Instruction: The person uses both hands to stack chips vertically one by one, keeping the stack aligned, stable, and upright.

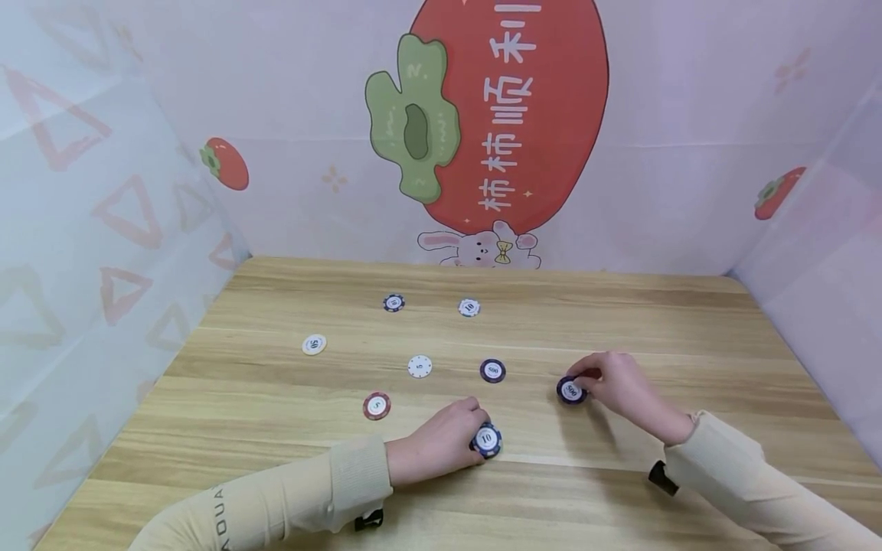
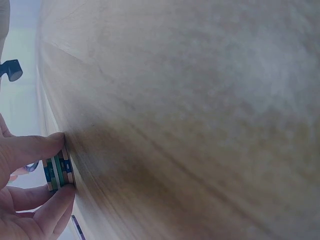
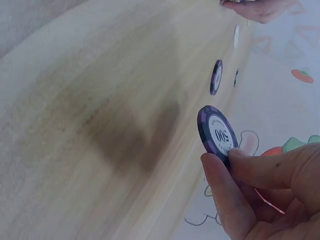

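Note:
My left hand [image 1: 441, 444] grips the sides of a short stack of chips [image 1: 488, 440], a blue-edged 10 on top. In the left wrist view, the thumb and fingers [image 2: 61, 196] hold the stack [image 2: 58, 171] by its edges, low at the tabletop. Pinched by its edge in my right hand [image 1: 623, 390] is a dark purple 500 chip [image 1: 571, 390], to the right of the stack. The right wrist view shows this 500 chip [image 3: 218, 131] tilted between thumb and finger, off the table. Another purple 500 chip [image 1: 492, 371] lies flat between the hands, farther back.
Single chips lie flat on the wooden table [image 1: 654, 306]: a red 5 [image 1: 377, 405], a white 5 [image 1: 419, 366], a pale 50 [image 1: 314, 344], a white 10 [image 1: 469, 308] and a blue one [image 1: 393, 303]. Printed cloth walls stand behind and at both sides.

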Tool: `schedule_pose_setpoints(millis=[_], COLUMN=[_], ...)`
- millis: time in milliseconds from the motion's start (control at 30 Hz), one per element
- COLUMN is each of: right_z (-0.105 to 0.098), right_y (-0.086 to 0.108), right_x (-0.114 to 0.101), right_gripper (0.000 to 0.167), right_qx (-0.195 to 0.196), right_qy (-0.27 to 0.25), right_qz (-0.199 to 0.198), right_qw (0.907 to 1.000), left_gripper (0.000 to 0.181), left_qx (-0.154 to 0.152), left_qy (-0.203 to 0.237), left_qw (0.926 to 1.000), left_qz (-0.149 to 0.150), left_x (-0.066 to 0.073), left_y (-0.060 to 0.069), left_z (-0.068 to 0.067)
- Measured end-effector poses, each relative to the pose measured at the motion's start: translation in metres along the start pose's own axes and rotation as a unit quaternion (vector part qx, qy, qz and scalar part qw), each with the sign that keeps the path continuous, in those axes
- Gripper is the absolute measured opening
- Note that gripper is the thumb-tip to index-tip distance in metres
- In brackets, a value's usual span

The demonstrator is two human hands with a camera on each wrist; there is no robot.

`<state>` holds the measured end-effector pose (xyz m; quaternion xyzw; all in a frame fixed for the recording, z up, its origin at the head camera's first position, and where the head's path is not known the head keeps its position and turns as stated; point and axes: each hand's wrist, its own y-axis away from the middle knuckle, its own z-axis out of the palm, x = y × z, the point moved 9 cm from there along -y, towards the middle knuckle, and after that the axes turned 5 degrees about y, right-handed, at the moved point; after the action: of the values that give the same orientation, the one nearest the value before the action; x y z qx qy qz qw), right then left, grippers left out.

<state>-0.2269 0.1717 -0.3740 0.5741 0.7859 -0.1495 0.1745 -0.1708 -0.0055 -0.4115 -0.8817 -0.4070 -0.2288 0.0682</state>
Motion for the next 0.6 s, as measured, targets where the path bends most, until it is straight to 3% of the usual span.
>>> schedule_pose_setpoints(millis=[333, 600], right_z=[0.008, 0.017], right_y=[0.005, 0.009], right_x=[-0.008, -0.016], right_gripper=[0.013, 0.014], right_qx=[-0.024, -0.05], right_qy=[-0.049, -0.12], right_qz=[0.018, 0.051], right_qw=[0.9983, 0.9901], left_gripper=[0.035, 0.037], left_qx=[-0.011, -0.011], left_qy=[0.007, 0.007], left_qw=[0.9998, 0.9998], left_qz=[-0.013, -0.015], left_x=[-0.001, -0.002], left_y=[0.0, -0.001], left_z=[0.002, 0.002])
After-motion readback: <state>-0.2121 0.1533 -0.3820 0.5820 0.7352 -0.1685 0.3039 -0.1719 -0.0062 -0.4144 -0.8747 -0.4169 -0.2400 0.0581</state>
